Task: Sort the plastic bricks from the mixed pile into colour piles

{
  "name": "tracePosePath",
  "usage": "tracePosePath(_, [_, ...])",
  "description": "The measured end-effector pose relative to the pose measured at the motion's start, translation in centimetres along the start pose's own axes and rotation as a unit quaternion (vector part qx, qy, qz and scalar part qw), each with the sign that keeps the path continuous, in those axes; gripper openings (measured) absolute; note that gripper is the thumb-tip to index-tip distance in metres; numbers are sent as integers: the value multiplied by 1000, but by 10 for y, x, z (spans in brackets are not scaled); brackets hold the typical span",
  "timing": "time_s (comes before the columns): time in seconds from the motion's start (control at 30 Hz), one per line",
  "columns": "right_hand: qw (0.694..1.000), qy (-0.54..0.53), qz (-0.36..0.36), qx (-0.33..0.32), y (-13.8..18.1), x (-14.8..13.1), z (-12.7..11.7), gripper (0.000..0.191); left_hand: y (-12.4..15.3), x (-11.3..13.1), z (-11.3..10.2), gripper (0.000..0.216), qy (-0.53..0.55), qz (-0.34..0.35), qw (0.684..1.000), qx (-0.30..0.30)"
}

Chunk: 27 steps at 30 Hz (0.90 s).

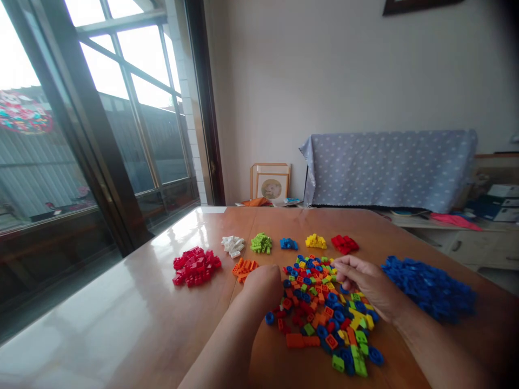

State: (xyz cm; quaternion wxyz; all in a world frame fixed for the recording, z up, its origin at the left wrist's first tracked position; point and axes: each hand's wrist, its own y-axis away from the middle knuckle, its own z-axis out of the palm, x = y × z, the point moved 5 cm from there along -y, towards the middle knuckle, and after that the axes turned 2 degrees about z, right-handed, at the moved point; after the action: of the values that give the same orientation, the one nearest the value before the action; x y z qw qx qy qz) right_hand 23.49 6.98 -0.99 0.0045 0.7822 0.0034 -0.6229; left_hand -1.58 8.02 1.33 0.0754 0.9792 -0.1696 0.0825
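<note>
A mixed heap of small coloured bricks (324,313) lies on the wooden table (162,335) in front of me. My left hand (263,285) rests at the heap's left edge, beside a small orange pile (244,267); its fingers are turned away and hidden. My right hand (367,283) sits on the heap's right side, fingers curled together at the top of the heap, pinching among the bricks; what they hold is too small to name.
Sorted piles lie beyond the heap: red (195,266), white (232,245), green (261,243), blue (288,243), yellow (315,241), red (344,243). A large blue pile (430,289) is at the right. A window is at the left, a covered cabinet behind.
</note>
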Motion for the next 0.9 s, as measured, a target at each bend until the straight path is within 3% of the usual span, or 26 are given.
tracePosePath(0.13, [998, 65, -15, -13, 2, -5, 6, 44, 4, 13, -3, 21, -16, 33, 999, -5])
tracePosePath(0.33, [977, 166, -78, -109, 11, -10, 30, 25, 8, 29, 1, 24, -6, 83, 996, 15])
tracePosePath(0.6, [943, 263, -69, -194, 32, -16, 47, 13, -1, 41, 9, 21, -7, 126, 990, 61])
tracePosePath(0.73, [930, 301, -72, -201, 39, -19, 50, 20, -1, 41, 6, 20, 7, 127, 989, 70])
tracePosePath(0.9, [897, 390, -113, -173, 48, -33, 55, 47, 0, 40, 0, 22, 20, 137, 983, 123])
